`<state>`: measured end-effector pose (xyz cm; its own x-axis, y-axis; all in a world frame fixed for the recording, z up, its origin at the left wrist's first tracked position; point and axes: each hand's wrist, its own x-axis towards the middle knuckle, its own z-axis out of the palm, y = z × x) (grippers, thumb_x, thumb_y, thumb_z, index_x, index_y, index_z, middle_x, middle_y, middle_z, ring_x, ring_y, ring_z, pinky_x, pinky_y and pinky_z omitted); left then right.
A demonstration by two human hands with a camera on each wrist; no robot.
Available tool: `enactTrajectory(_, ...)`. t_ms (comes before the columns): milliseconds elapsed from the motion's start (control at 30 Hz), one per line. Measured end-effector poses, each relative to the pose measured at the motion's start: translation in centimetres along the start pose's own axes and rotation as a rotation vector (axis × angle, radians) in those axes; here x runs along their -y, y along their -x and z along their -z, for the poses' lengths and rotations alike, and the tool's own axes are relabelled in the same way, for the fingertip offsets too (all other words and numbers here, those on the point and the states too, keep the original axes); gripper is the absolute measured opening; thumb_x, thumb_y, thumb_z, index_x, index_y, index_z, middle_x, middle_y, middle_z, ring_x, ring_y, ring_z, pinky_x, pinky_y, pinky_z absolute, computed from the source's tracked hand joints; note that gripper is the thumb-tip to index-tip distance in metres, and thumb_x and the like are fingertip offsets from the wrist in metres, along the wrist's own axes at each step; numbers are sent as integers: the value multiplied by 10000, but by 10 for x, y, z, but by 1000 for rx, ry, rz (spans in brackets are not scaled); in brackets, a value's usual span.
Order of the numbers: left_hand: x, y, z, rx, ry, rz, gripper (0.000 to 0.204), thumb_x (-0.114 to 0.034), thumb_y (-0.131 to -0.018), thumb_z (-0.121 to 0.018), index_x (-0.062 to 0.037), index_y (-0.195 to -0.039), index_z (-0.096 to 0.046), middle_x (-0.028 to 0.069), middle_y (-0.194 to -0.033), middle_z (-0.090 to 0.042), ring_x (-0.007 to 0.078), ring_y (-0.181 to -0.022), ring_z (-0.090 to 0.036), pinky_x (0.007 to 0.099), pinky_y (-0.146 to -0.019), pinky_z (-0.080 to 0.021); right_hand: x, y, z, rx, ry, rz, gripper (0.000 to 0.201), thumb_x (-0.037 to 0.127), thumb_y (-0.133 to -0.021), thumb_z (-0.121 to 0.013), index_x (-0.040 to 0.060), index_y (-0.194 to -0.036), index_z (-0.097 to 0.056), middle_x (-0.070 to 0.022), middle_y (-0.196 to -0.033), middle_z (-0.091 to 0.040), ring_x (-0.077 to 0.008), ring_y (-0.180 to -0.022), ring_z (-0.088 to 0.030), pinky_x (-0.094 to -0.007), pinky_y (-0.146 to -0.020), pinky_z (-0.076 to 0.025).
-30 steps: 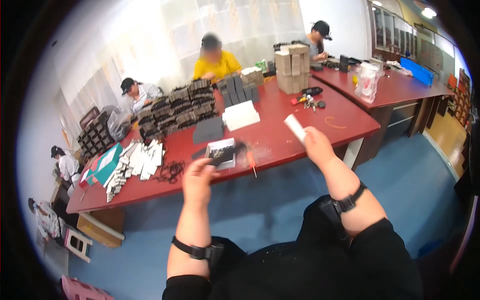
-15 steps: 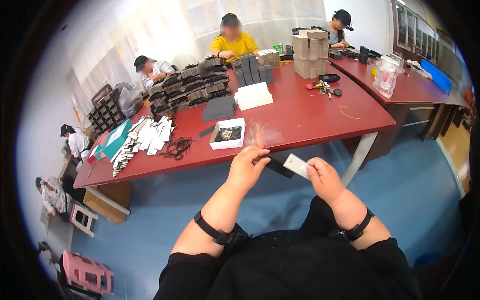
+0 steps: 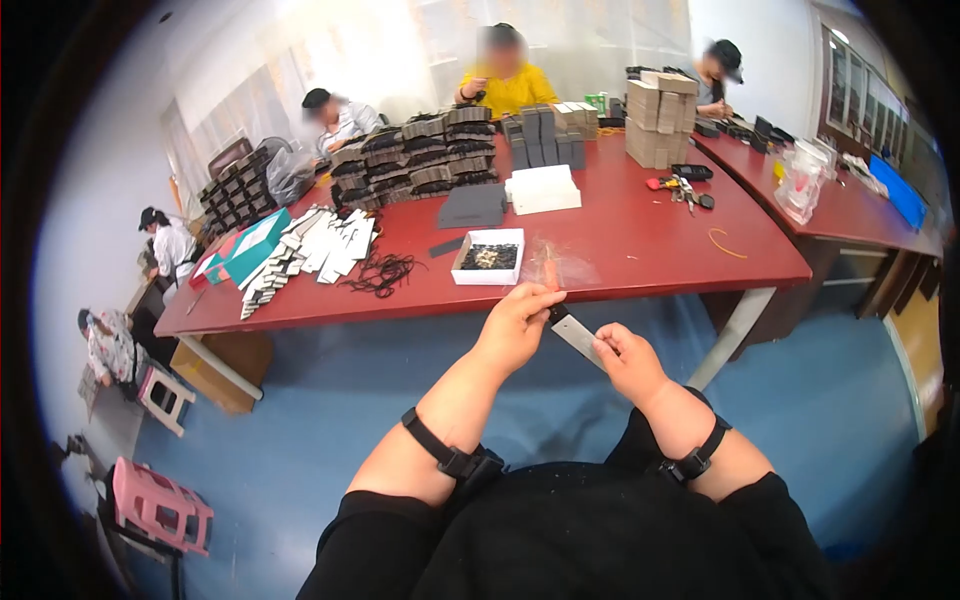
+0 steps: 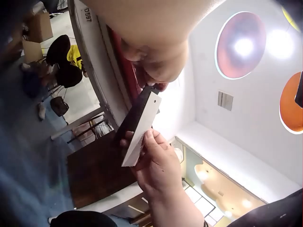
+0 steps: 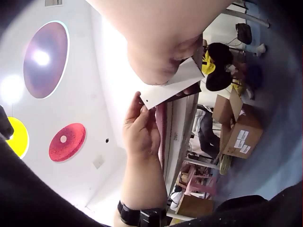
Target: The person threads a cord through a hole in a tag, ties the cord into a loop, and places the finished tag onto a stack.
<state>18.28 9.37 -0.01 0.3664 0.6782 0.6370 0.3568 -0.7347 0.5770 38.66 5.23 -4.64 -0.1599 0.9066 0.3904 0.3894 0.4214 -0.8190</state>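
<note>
In front of the table edge, my left hand pinches one end of a flat black strip. My right hand grips the lower part of a white rectangular tag with a small hole near its far end. The tag lies along the black strip, and its holed end is right at my left fingertips. From the right wrist side, the white tag covers most of the strip. Beyond the left hand, an orange-handled tool rests on the table.
On the red table stands a white box of small black and gold pieces. White tags, black cords, dark stacked bundles and keys lie around. Several people sit beyond. A pink stool stands at left.
Both hands have come together; the black strip and white tag, first held apart, now overlap lengthwise. The head view has shifted, so the table appears farther right.
</note>
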Motion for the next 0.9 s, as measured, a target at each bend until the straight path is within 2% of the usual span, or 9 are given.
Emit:
enactTrajectory(67,2,-4,-3,-43,29,52,304,71,-787,-555,-58,-1054,-622,64,-907,-566,180,-839,-570,269,-768,-453,-10,-3,-6,-14,-3,-3,139,157,-887,-536,20,-912,-536,-101,-738,-615,-174,-672,-593,-292,-629,-455)
enactTrajectory(133,4,-8,-8,-87,9,154,271,61,-787,-570,-44,-1033,-614,66,-878,-559,170,-808,-577,260,-741,-459,-21,-9,-12,-11,-172,-57,138,150,-898,-522,12,-917,-525,-85,-760,-623,-141,-686,-592,-281,-634,-455)
enactTrajectory(267,3,-1,-1,-170,34,199,247,34,-779,-609,-34,-1016,-607,74,-933,-538,159,-792,-588,249,-698,-473,-20,-16,-21,29,-323,-72,138,144,-906,-507,9,-936,-510,-84,-794,-640,-122,-703,-598,-265,-643,-459)
enactTrajectory(367,20,22,16,-227,1,201,229,21,-772,-627,-34,-994,-612,65,-962,-528,140,-796,-585,244,-688,-471,-25,-15,-27,50,-248,-22,105,110,-918,-479,12,-955,-483,-107,-826,-656,-151,-738,-627,-268,-674,-472)
enactTrajectory(600,38,86,59,-283,-105,320,152,-10,-772,-637,-30,-922,-625,43,-936,-543,124,-792,-552,231,-690,-447,-27,-12,-33,8,-327,19,103,103,-928,-460,11,-972,-445,-123,-871,-651,-146,-785,-629,-279,-713,-490)
enactTrajectory(733,40,100,70,-332,-108,337,142,-10,-767,-636,-36,-906,-625,45,-938,-543,121,-780,-534,231,-674,-439,-30,-13,-39,42,-451,12,104,107,-934,-453,12,-975,-438,-138,-916,-643,-158,-810,-627,-279,-720,-495)
enactTrajectory(800,46,100,74,-368,-115,357,142,-7,-764,-636,-38,-902,-624,47,-941,-544,124,-780,-535,232,-668,-437,-34,-13,-41,3,-519,128,123,119,-935,-455,4,-974,-436,-137,-900,-645,-157,-795,-627,-280,-715,-498)
enactTrajectory(900,51,92,99,-429,-339,220,167,-19,-741,-645,-43,-905,-617,71,-963,-552,182,-847,-546,268,-692,-435,-12,-24,-37,2,-470,22,134,126,-938,-448,-1,-976,-431,-140,-885,-646,-162,-781,-630,-285,-704,-505)
